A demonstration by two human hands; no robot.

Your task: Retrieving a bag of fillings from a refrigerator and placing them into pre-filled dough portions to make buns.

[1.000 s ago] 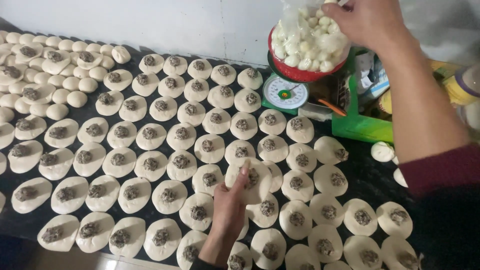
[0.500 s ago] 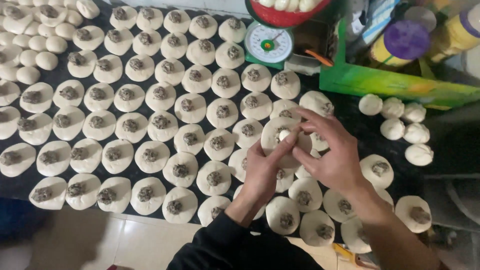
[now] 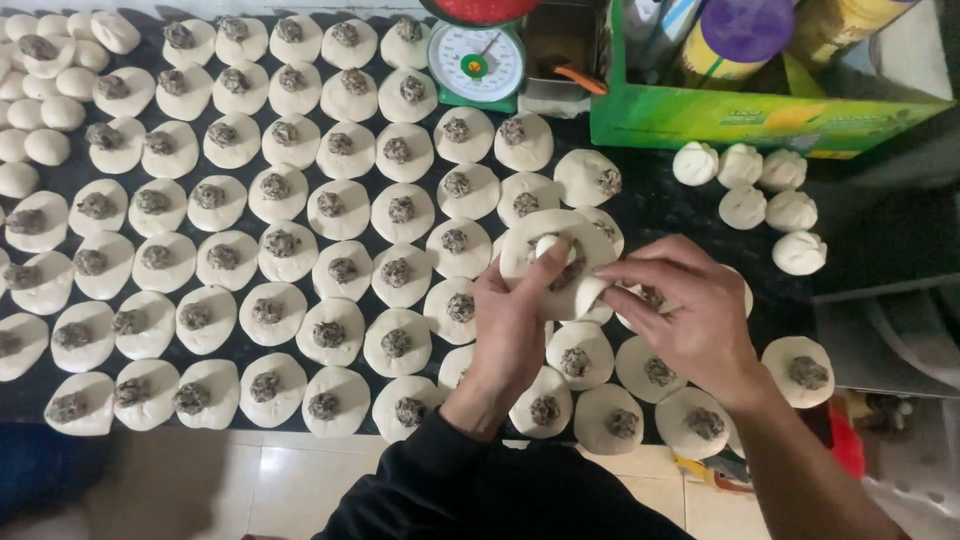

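My left hand [image 3: 512, 325] cups a flat round of white dough [image 3: 556, 258] with a dark filling lump at its middle, thumb pressed on the filling. My right hand [image 3: 678, 308] pinches the right edge of the same round, folding it inward. Both hands hover over a dark table [image 3: 660, 205] covered with several rows of dough rounds [image 3: 340, 210], each topped with dark filling. Several closed dough balls [image 3: 768, 195] lie to the right.
A green kitchen scale [image 3: 477, 62] with a red bowl stands at the back centre. A green box [image 3: 760, 110] with bottles sits at the back right. Plain dough balls [image 3: 45, 115] lie at the far left. Tiled floor [image 3: 270, 485] shows below the table's front edge.
My right hand came down from the bowl on the scale and joined my left hand on a dough round. The round has been lifted and its edge is being folded.
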